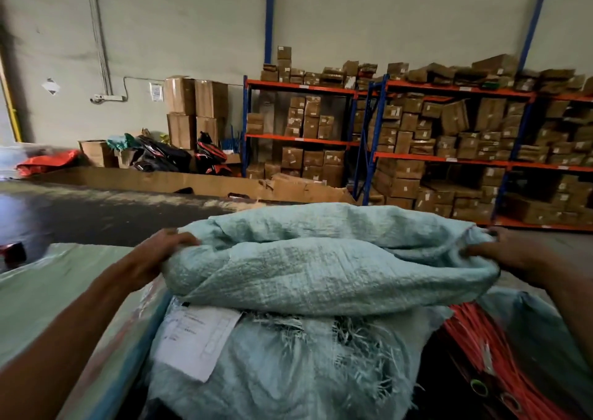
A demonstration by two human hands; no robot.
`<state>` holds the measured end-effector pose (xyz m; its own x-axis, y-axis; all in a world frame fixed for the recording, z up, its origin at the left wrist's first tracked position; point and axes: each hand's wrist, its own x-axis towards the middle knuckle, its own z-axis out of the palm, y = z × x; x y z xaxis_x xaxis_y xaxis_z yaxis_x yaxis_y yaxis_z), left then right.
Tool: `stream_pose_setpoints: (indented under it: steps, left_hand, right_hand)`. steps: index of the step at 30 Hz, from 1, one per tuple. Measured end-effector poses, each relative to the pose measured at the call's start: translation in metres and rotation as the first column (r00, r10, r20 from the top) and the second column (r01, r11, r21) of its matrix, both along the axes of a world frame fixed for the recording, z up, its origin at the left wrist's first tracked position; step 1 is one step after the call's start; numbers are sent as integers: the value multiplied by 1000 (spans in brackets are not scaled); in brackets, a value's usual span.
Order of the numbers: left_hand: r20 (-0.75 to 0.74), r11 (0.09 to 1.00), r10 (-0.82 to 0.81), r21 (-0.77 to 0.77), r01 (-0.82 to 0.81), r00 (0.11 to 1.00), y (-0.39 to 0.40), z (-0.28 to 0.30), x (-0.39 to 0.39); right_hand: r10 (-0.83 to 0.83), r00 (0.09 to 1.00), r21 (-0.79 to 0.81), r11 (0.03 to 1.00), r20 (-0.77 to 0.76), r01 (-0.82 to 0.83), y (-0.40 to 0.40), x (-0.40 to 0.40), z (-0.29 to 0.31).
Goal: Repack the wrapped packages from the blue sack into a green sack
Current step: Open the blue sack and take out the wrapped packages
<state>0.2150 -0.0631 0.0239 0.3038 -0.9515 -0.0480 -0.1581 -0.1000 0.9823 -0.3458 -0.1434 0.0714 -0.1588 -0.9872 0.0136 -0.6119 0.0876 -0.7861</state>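
- Left hand (154,256) at the left edge of the pale blue woven sack (321,269), grip closed with fingers curled over a bunched fold of the fabric.
- Right hand (510,256) at the sack's right edge, grip likewise closed on a gathered fold, fingertips dug into the weave.
- Sack stretched between both hands, upper part folded over in thick creases, frayed strands hanging at the lower front.
- White paper label (199,339) stuck on the sack's lower left, print too blurred to read.
- Wrapped packages hidden; cannot tell how many sit inside.
- Green sheeting (48,297) just beside the sack on the left, under the left forearm; cannot tell whether a sack.
- Bundle of orange strips (475,339) just beside the sack at lower right.
- Far behind: blue-and-orange shelving (449,156) packed with brown cardboard boxes (417,124), a tall stack of cartons (195,108) against the wall, a long flattened cardboard sheet (160,180) on the floor.
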Motion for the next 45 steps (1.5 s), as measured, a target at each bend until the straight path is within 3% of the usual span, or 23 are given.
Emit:
stream_pose_setpoints:
  steps: [2,4,6,7,9,10,11,12,14,19,21,22,24,26,28,29,31,33,35,38,41,43,45]
  left_hand:
    - [479,988,104,47,-144,871,-6,-8,0]
    - [715,956,212,-9,-293,666,-7,-9,-5]
    - [756,937,281,-83,-339,592,-10,-5,-10]
    - [729,937,300,-104,-334,616,-11,0,-13]
    - [462,943,332,-146,-299,823,-16,12,-27]
    - [214,960,276,-117,-256,937,-19,19,-40]
    - [-46,982,178,-52,-181,983,-23,25,-52]
    - [-234,996,88,25,-84,968,-25,30,-60]
    - [-395,991,-2,120,54,919,-24,28,-58]
    - [-525,983,165,160,-94,835,-6,-3,-1]
    - [-497,988,110,153,-38,861,-7,-9,-2]
    - [-448,990,93,138,-34,889,-9,-10,-3]
    - [-313,995,61,97,-32,948,-10,-10,-5]
    - [-12,996,66,64,-65,998,-8,-10,-2]
    - [381,979,122,104,-174,916,-3,-9,0]
    - [504,965,146,117,-235,852,-2,-8,-1]
    - [560,958,192,72,-278,806,-4,-2,-4]
    - [399,970,214,20,-242,892,-8,8,-9]
    - [-3,989,112,98,-111,994,-12,14,-22]
    - [-387,983,81,181,-11,918,-13,16,-30]
    - [-559,977,204,161,-136,803,-2,3,-6]
    - [-597,964,262,202,-174,758,6,-10,4]
    - [-554,970,229,201,-138,801,5,-19,-1]
  right_hand:
    - [-94,927,-94,993,-363,64,-6,8,-1]
    - [-214,789,-240,967,-576,87,-5,25,-4]
    - [-304,800,-396,914,-517,91,-6,43,-8]
    - [-299,851,-440,894,-432,91,-5,53,-7]
    - [-213,957,-412,904,-197,117,-6,76,-4]
    - [-149,987,-321,939,-61,122,-6,90,0]
    - [-80,991,-202,974,109,101,-6,103,5]
    - [-22,956,-85,995,292,48,-10,112,9]
    - [-4,836,46,999,548,-25,-10,108,15]
    - [34,580,-16,999,814,-37,-11,29,13]
    - [-5,714,21,1000,700,-14,-15,19,-2]
    - [0,840,41,999,542,-27,-21,22,-7]
    - [74,979,35,996,191,-82,-29,23,-16]
    - [84,964,26,996,-252,-79,-32,28,-21]
    - [-59,806,-72,997,-589,20,-34,34,-24]
    - [-154,757,-174,983,-635,55,-35,39,-26]
    - [-269,815,-345,934,-514,90,-33,57,-27]
    - [-222,953,-369,920,-206,134,-25,85,-20]
    - [-116,980,-243,958,161,153,-17,117,-10]
    - [6,783,-5,1000,622,-4,-4,135,6]
    - [109,732,-35,993,672,-115,14,109,13]
    - [122,804,-121,991,583,-62,21,87,6]
    - [127,882,-110,990,454,-86,21,77,-5]
